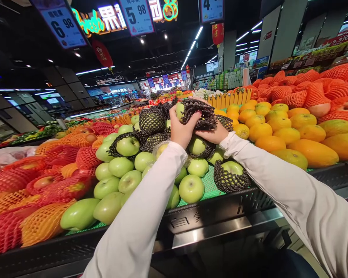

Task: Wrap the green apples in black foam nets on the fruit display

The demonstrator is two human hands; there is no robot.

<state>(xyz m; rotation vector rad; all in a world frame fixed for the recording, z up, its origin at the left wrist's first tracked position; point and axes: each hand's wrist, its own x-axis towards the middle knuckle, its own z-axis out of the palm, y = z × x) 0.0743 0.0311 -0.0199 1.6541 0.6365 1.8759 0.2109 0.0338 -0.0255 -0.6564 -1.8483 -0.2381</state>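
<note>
A green apple (179,111), partly covered by a black net (202,112), is held above other apples (129,182). It is gripped by the left hand (182,130), curled, thumb pressed to the net; its other side is cupped by the right hand (216,132), whose fingers are mostly hidden.

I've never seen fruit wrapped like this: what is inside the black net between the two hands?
A green apple shows at the left edge of the black net, held by the left hand and right hand. The net and hands hide the rest.
</note>
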